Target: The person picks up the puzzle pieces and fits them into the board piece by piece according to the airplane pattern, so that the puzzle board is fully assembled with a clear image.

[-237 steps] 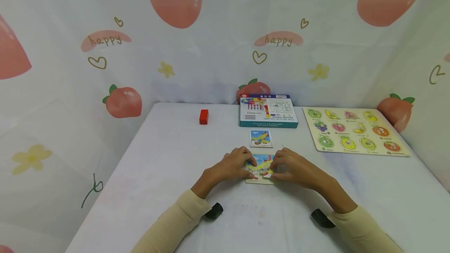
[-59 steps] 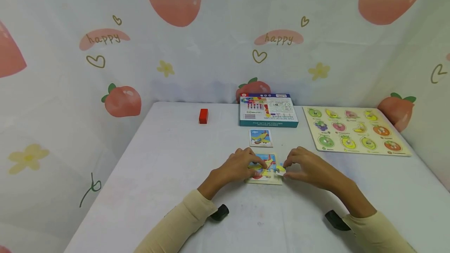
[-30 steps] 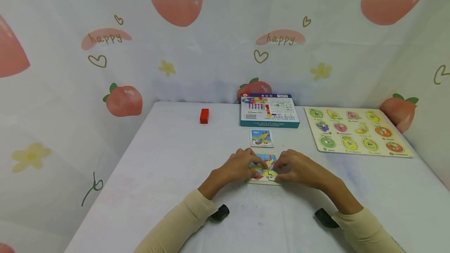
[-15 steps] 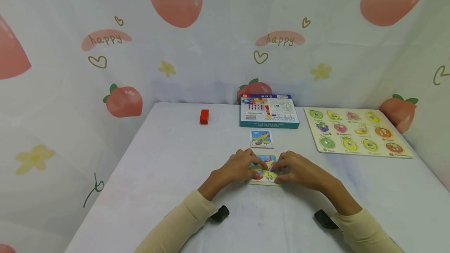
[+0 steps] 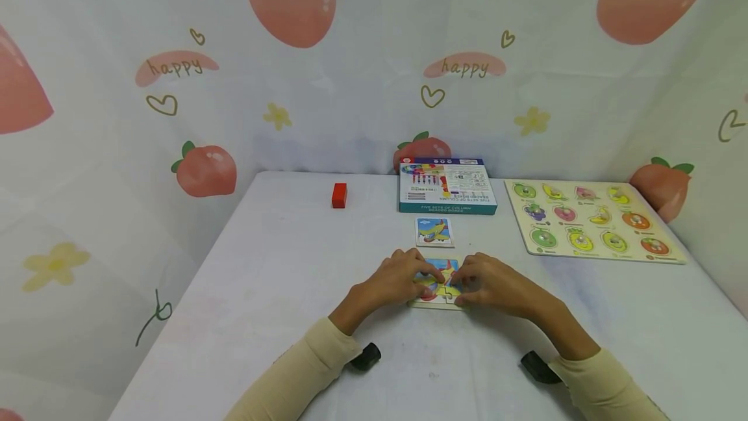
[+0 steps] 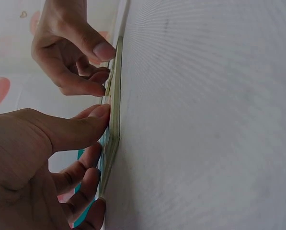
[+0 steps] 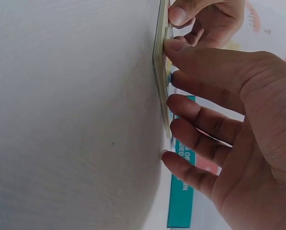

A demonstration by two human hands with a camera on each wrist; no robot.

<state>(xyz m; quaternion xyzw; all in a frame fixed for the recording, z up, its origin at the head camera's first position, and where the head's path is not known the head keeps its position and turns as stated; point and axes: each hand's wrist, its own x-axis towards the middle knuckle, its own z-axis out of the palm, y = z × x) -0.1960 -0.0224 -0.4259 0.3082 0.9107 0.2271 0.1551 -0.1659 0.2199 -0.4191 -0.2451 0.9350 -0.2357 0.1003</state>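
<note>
A small jigsaw puzzle (image 5: 442, 265) with a yellow airplane picture lies in its pale wooden board (image 5: 435, 306) in front of the person. The left hand (image 5: 398, 279) rests thumb and fingertips on the puzzle's left part, pressing on it. From the opposite side, the right hand (image 5: 497, 283) pinches a puzzle piece (image 5: 450, 300) at the lower right corner. In the right wrist view, that hand's thumb (image 7: 176, 46) sits at the piece's edge, slightly above the board. Fingers cover parts of the picture.
Beyond the puzzle lies a small airplane picture card (image 5: 434, 231). A flat box (image 5: 447, 187) stands behind it, a red block (image 5: 339, 195) is at the back left, and a fruit knob board (image 5: 593, 219) lies at the right on the white table (image 5: 280, 291).
Two seconds ago the right hand held the piece off the board's right side; it has since moved left onto the corner. In the last second the hands have barely shifted.
</note>
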